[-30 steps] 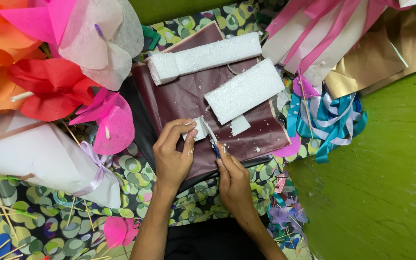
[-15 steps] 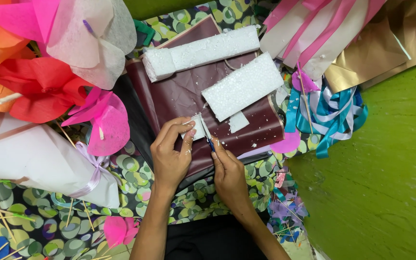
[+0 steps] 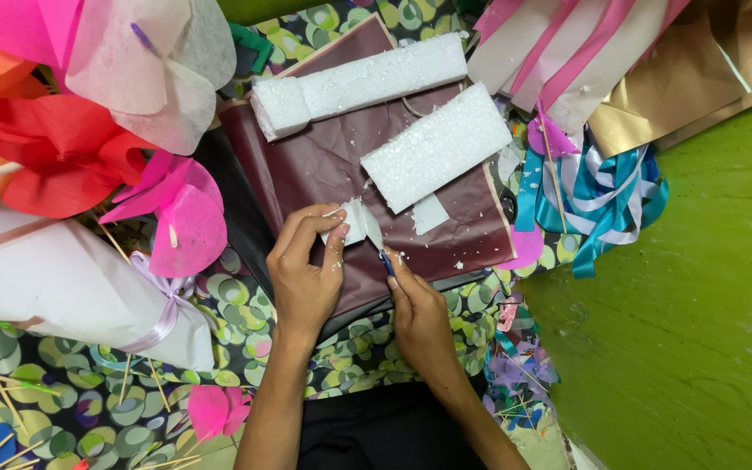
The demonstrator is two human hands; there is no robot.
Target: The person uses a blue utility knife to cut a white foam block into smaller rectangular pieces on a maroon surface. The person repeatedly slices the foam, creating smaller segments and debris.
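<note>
White foam is what both hands work on: a small white polystyrene piece [image 3: 356, 222] sits pinched between the thumb and curled fingers of the left hand [image 3: 305, 274], near the front edge of a dark maroon paper sheet [image 3: 324, 170]. The right hand [image 3: 419, 313] is closed around a thin blue-handled blade [image 3: 383, 252], whose tip meets the small piece. Both forearms reach up from the bottom of the view, wrists bent slightly inward. Two larger white polystyrene blocks [image 3: 359, 83] [image 3: 437, 144] lie farther back on the sheet, one along its far edge, one at its right side. Foam crumbs dot the sheet. Pink and red paper flowers [image 3: 54, 157] crowd its left edge; blue and white ribbons [image 3: 602, 200] lie past its right edge.
</note>
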